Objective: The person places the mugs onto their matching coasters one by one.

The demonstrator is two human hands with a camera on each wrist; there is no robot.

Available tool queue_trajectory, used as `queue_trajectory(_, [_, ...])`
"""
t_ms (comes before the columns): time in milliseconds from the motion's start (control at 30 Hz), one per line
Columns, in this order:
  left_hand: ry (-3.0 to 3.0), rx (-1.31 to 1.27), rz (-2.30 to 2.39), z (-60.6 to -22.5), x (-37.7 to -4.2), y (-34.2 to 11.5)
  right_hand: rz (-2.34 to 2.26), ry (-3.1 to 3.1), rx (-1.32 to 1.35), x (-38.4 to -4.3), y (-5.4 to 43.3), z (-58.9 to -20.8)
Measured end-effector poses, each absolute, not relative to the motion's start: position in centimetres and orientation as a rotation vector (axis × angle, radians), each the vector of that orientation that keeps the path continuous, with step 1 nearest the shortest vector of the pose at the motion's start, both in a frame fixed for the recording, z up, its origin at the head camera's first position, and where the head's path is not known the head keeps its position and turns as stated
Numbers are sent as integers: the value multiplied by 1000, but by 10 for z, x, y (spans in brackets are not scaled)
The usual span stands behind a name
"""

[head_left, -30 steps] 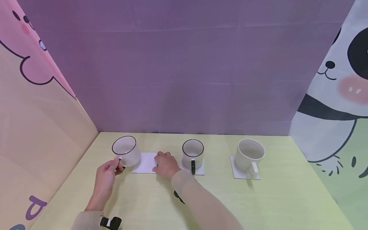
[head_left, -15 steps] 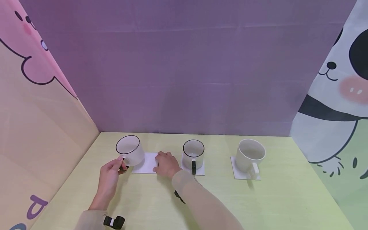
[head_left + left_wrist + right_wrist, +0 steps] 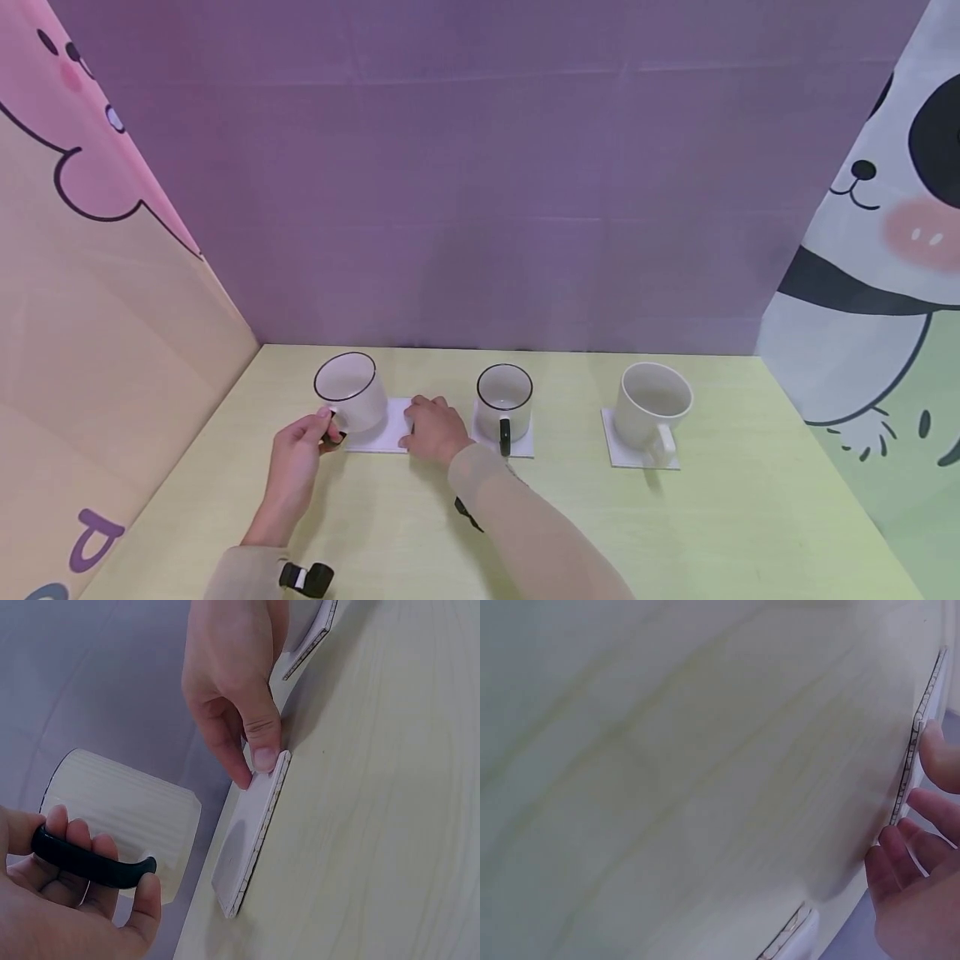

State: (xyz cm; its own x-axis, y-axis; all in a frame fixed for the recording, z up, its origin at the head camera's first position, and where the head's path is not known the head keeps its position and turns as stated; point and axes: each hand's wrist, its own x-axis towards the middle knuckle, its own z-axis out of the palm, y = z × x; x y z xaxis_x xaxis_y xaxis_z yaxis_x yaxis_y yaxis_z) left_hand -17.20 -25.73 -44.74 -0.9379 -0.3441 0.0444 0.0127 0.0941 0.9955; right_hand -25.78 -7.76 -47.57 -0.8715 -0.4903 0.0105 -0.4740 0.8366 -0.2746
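Note:
In the head view my left hand (image 3: pixel 294 467) holds a white mug (image 3: pixel 357 408) with a black rim. Its black handle (image 3: pixel 94 862) lies between thumb and curled fingers in the left wrist view. There the mug's base stands apart from the white square coaster (image 3: pixel 247 832), a little above it. My right hand (image 3: pixel 435 429) grips the right end of that coaster, thumb at the near side and index finger farther back. The left wrist view shows this thumb (image 3: pixel 264 754) on the coaster's edge.
A second black-rimmed mug (image 3: pixel 504 407) stands on its own coaster (image 3: pixel 523 443), just right of my right hand. Farther right, a plain white mug (image 3: pixel 651 408) stands on another coaster (image 3: pixel 622 454). A purple backdrop (image 3: pixel 487 208) rises behind the pale table (image 3: pixel 712 525).
My left hand has moved to the right with the mug, bringing it over the left part of the coaster. The right hand has stayed in place.

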Motion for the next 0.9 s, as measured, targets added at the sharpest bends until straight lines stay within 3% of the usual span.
queue_trajectory(900, [-2165, 398, -1870, -455, -175, -245, -668, 2934, -700, -257, -75, -475])
